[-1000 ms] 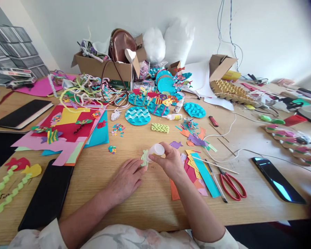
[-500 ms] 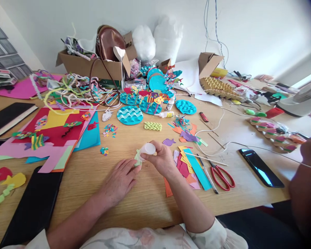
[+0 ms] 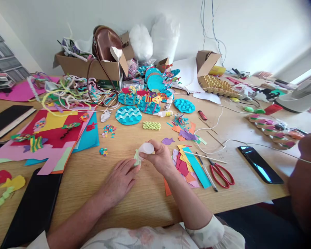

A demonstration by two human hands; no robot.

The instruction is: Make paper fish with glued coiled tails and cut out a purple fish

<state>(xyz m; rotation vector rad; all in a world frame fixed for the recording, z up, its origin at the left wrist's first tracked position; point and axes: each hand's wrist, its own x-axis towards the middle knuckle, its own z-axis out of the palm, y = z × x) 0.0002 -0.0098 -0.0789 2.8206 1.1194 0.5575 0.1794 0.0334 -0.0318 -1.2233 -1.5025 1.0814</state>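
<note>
A small white bottle [image 3: 146, 148] is tipped over in the fingers of my right hand [image 3: 159, 157]. Its lower end is over a pale green paper cutout [image 3: 137, 157] lying on the table. The fingertips of my left hand [image 3: 121, 178] touch the cutout's lower left edge, the hand lying flat with its fingers stretched out. Where the bottle's tip meets the paper is too small to make out. Round coloured pieces [image 3: 103, 151] and a pile of confetti [image 3: 109, 130] are to the left. A purple paper fish [image 3: 168, 141] lies beyond my right hand.
Paper scraps [image 3: 182, 166], red-handled scissors [image 3: 221, 175] and a phone [image 3: 260, 164] lie to the right. Coloured sheets [image 3: 54, 138] cover the left. Blue wavy discs [image 3: 128, 115] and glue bottles [image 3: 165, 113] stand behind. A person's arm [image 3: 305, 183] is at the right edge.
The view has shifted slightly, moving the background a little to the left. Both hands keep their places at the green cutout, and the bottle is still tipped.
</note>
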